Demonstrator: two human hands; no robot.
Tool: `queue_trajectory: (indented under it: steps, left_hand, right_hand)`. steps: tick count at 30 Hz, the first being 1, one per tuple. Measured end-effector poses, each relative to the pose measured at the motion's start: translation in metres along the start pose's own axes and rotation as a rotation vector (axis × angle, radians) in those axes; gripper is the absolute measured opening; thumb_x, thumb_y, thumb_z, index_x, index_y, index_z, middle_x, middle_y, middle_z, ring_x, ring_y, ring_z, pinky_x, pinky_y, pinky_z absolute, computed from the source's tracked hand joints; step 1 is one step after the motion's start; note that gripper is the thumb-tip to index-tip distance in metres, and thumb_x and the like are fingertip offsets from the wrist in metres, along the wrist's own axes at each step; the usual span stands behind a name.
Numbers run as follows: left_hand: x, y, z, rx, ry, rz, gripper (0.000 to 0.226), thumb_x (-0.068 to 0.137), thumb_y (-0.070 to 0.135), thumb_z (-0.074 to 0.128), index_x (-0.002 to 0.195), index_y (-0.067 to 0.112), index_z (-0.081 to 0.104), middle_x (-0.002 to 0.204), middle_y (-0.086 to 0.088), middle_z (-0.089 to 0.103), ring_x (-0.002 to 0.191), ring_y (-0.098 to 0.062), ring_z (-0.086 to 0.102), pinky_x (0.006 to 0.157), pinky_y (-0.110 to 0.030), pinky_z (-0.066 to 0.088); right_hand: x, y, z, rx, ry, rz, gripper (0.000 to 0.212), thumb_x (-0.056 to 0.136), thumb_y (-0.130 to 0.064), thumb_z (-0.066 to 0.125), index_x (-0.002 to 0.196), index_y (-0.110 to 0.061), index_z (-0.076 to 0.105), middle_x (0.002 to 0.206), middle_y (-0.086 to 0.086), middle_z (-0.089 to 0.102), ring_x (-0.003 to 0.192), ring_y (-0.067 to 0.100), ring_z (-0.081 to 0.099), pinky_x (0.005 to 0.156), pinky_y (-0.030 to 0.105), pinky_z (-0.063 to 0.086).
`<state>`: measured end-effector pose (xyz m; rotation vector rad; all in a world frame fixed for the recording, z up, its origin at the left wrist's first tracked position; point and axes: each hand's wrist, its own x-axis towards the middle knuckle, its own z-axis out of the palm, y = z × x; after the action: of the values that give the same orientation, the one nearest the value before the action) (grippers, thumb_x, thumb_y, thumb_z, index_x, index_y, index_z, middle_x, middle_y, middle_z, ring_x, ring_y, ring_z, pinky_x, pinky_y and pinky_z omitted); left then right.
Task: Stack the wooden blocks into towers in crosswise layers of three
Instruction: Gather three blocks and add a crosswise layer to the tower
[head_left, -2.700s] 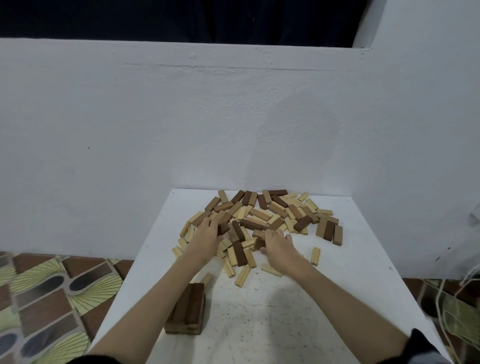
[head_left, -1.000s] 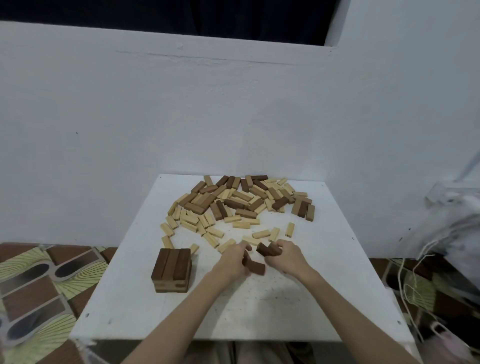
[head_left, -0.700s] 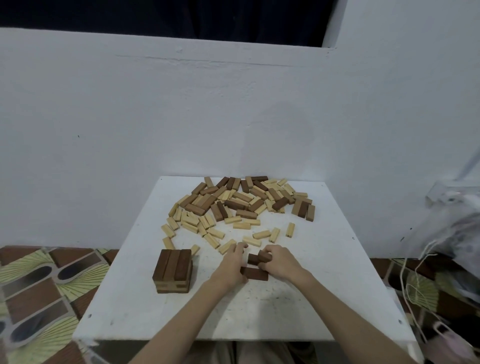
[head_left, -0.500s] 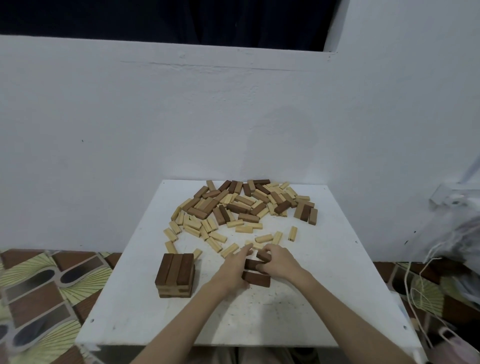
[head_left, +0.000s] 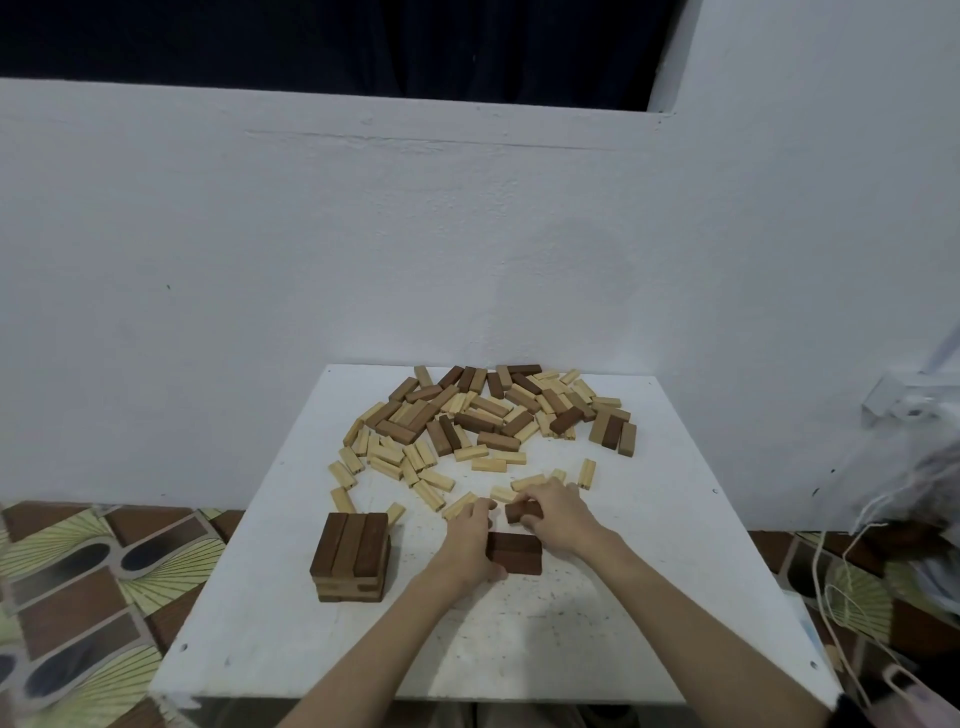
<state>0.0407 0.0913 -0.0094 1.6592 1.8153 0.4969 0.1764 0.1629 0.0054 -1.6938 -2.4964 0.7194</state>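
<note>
Two dark blocks (head_left: 514, 552) lie side by side at the table (head_left: 649, 597) centre, starting a new base layer. The left hand (head_left: 467, 540) pinches their end square; the right hand (head_left: 558, 517), at one o'clock, grips a third dark block (head_left: 522, 512). The finished tower (head_left: 352, 557) stands at nine o'clock, the loose pile (head_left: 483, 421) at twelve.

No lettering, label, brand or number can be read anywhere; finer marks may be too blurred.
</note>
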Motion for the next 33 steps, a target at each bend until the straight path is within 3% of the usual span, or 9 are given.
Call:
queue_trajectory:
  steps: [10, 14, 16, 19, 22, 27, 33]
  left_hand:
    - [0.0, 0.0, -0.001, -0.045, -0.021, -0.055, 0.079, 0.07, 0.008, 0.078, 0.133, 0.007, 0.031, 0.13, -0.012, 0.039, 0.118, -0.026, 0.041, 0.092, -0.032, 0.041]
    - [0.001, -0.002, -0.002, -0.096, -0.026, -0.101, 0.082, 0.066, 0.004, 0.08, 0.132, 0.009, 0.031, 0.128, -0.012, 0.04, 0.107, -0.024, 0.047, 0.079, -0.027, 0.042]
    - [0.001, -0.001, -0.002, -0.116, -0.014, -0.11, 0.079, 0.067, 0.003, 0.079, 0.13, 0.008, 0.032, 0.125, -0.012, 0.041, 0.098, -0.019, 0.045, 0.07, -0.023, 0.04]
    - [0.003, 0.002, 0.001, -0.124, 0.005, -0.119, 0.076, 0.067, 0.006, 0.078, 0.128, 0.007, 0.032, 0.12, -0.014, 0.045, 0.095, -0.018, 0.044, 0.065, -0.021, 0.04]
    - [0.002, 0.006, 0.002, -0.143, 0.026, -0.127, 0.075, 0.067, 0.007, 0.079, 0.126, 0.006, 0.033, 0.119, -0.015, 0.047, 0.093, -0.018, 0.046, 0.061, -0.019, 0.041]
    - [0.003, 0.008, 0.005, -0.209, 0.041, -0.179, 0.075, 0.066, 0.005, 0.08, 0.125, 0.006, 0.032, 0.105, -0.008, 0.047, 0.094, -0.022, 0.053, 0.071, -0.031, 0.048]
    - [0.004, 0.011, 0.003, -0.295, 0.009, -0.224, 0.073, 0.07, -0.003, 0.076, 0.127, 0.004, 0.031, 0.097, -0.006, 0.048, 0.086, -0.02, 0.053, 0.054, -0.019, 0.044]
  right_hand:
    - [0.001, -0.007, 0.008, 0.072, 0.001, 0.0, 0.034, 0.095, -0.006, 0.05, 0.126, -0.016, 0.06, 0.133, 0.012, 0.043, 0.122, 0.031, 0.038, 0.102, 0.036, 0.036]
    - [-0.002, 0.004, 0.0, 0.228, 0.012, 0.135, 0.039, 0.089, 0.001, 0.055, 0.126, -0.01, 0.056, 0.113, 0.009, 0.049, 0.101, 0.021, 0.048, 0.077, 0.023, 0.037]
    - [-0.006, 0.008, -0.002, 0.322, -0.042, 0.245, 0.042, 0.085, 0.001, 0.06, 0.125, -0.011, 0.051, 0.121, 0.013, 0.052, 0.1, 0.024, 0.053, 0.067, 0.023, 0.042]
    - [-0.011, 0.008, -0.002, 0.461, -0.085, 0.347, 0.044, 0.085, 0.002, 0.062, 0.125, -0.008, 0.049, 0.123, 0.018, 0.054, 0.081, 0.025, 0.057, 0.051, 0.021, 0.047]
    - [-0.012, 0.01, 0.0, 0.495, -0.053, 0.368, 0.041, 0.086, 0.002, 0.061, 0.126, -0.004, 0.05, 0.12, 0.017, 0.055, 0.08, 0.026, 0.059, 0.061, 0.025, 0.052]
    - [-0.013, 0.009, 0.003, 0.507, -0.024, 0.399, 0.036, 0.087, 0.003, 0.059, 0.123, 0.0, 0.053, 0.109, 0.011, 0.052, 0.085, 0.026, 0.06, 0.08, 0.035, 0.057]
    - [-0.016, 0.008, 0.007, 0.559, -0.014, 0.408, 0.037, 0.084, 0.005, 0.061, 0.12, -0.001, 0.056, 0.111, 0.013, 0.056, 0.098, 0.031, 0.064, 0.08, 0.039, 0.058]
